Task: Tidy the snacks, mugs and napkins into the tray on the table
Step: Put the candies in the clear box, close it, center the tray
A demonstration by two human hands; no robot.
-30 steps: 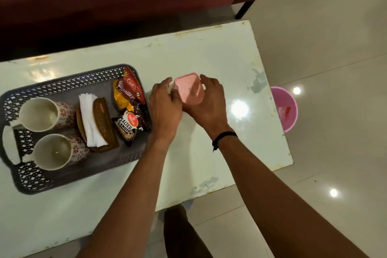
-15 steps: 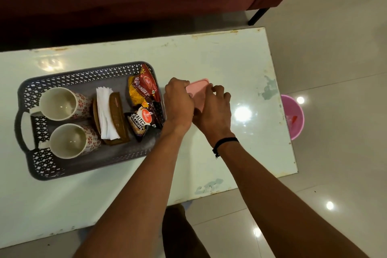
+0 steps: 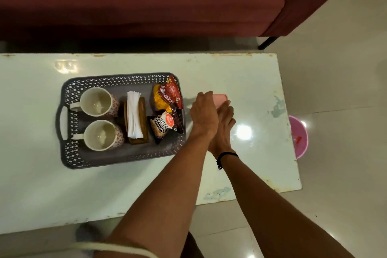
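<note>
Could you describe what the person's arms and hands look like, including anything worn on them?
Both forearms are bare, with no sleeves in view. The right hand has a thin black cord bracelet at the wrist, its loose end dangling. The left hand shows no band, ring or glove. No rings are visible on the fingers.

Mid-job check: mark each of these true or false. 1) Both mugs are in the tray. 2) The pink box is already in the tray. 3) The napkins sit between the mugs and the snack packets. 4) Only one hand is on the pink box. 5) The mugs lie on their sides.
1) True: both mugs stand in the tray.
2) False: the pink box is on the table, just right of the tray.
3) True: the napkins sit between the mugs and the snack packets.
4) False: the left hand and the right hand are both on it.
5) False: they stand upright, mouths up.
</note>
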